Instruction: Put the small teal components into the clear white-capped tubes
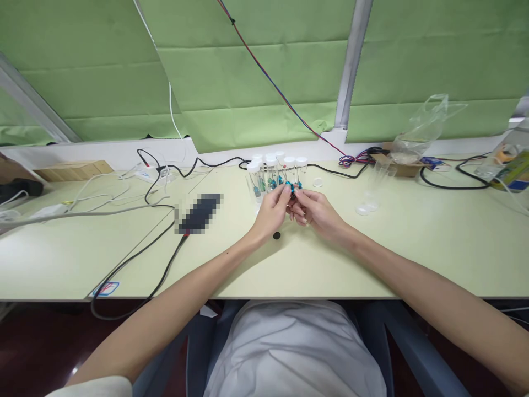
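My left hand (271, 212) and my right hand (317, 208) meet above the table, thumbs and fingers closed together. Between their fingertips shows a small teal-blue piece (290, 187) with dark parts; its exact kind is too small to make out, and the fingers cover much of it. Just beyond the hands stands a cluster of clear tubes with white caps (270, 159), several of them holding teal pieces. A small black disc (276, 235) lies on the table below the hands.
A dark pixelated slab (200, 212) with a cable lies at left. Clear tubes (382, 179) and round lids (363, 209) rest at right, before a cardboard box (403, 168) with a plastic bag (421, 132). Black cables (219, 164) run along the back; a wooden block (74, 170) sits far left.
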The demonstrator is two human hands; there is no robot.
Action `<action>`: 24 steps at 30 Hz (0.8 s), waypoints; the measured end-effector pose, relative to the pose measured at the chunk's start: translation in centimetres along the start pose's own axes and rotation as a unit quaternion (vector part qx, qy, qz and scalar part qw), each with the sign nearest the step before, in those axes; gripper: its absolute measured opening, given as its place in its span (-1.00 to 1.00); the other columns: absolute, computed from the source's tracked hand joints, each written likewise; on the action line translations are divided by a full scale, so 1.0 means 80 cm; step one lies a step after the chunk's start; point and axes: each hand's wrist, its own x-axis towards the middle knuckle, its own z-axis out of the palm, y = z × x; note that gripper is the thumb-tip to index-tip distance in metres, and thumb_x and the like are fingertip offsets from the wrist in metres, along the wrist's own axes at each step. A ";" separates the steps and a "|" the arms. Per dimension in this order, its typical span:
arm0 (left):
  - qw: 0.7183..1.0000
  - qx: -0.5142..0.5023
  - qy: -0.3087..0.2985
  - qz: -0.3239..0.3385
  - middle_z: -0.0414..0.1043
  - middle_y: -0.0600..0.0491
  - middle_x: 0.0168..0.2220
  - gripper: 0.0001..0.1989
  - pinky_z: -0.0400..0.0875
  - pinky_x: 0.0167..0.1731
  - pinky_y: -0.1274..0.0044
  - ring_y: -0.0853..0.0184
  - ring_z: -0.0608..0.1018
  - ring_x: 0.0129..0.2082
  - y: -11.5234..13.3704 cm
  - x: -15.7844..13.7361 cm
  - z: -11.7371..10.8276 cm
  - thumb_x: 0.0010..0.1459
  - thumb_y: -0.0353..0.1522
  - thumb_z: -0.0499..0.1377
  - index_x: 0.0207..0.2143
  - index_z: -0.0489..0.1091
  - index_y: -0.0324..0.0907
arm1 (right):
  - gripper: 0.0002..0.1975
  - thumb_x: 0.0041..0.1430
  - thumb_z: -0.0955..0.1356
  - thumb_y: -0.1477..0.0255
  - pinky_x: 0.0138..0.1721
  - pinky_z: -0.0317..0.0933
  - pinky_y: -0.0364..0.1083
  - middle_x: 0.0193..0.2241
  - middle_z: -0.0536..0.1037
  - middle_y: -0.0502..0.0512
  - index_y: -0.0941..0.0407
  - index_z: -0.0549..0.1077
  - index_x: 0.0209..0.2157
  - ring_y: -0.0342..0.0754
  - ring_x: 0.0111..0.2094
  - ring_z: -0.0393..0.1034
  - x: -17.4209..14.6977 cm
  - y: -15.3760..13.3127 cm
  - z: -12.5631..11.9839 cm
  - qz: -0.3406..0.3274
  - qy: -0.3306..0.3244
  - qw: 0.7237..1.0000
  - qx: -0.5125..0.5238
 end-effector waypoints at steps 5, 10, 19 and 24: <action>1.000 0.013 0.014 -0.015 0.42 0.12 -0.59 -0.56 0.37 -0.54 0.55 0.34 0.56 -0.59 0.003 0.000 0.001 0.29 0.00 0.09 -0.15 0.35 -0.23 | -0.54 0.05 0.49 0.05 -0.61 0.00 -0.16 -0.66 0.29 -0.09 0.12 0.33 -0.50 -0.20 -0.63 0.21 -0.001 -0.001 0.003 -0.012 0.002 1.000 -0.018; 1.000 0.011 0.020 -0.016 0.41 0.12 -0.59 -0.54 0.35 -0.57 0.56 0.36 0.55 -0.60 0.000 0.001 0.001 0.29 0.01 0.08 -0.14 0.36 -0.23 | -0.52 0.03 0.50 0.04 -0.61 0.01 -0.16 -0.67 0.27 -0.11 0.11 0.31 -0.51 -0.21 -0.64 0.19 -0.001 -0.001 0.002 -0.004 0.003 1.000 -0.013; 1.000 0.007 0.019 0.008 0.41 0.11 -0.54 -0.56 0.39 -0.55 0.57 0.42 0.51 -0.58 -0.004 0.002 -0.002 0.26 0.02 0.11 -0.31 0.34 -0.20 | -0.53 0.05 0.50 0.05 -0.61 -0.02 -0.17 -0.66 0.27 -0.12 0.12 0.31 -0.50 -0.24 -0.65 0.14 0.001 0.002 -0.001 0.009 0.003 1.000 0.020; 1.000 0.020 0.021 0.004 0.39 0.12 -0.56 -0.57 0.38 -0.56 0.57 0.40 0.51 -0.58 -0.004 0.002 -0.002 0.24 0.01 0.15 -0.33 0.32 -0.19 | -0.53 0.06 0.49 0.06 -0.62 -0.02 -0.17 -0.67 0.27 -0.11 0.12 0.30 -0.51 -0.24 -0.66 0.16 0.001 0.003 -0.001 0.005 0.000 1.000 0.017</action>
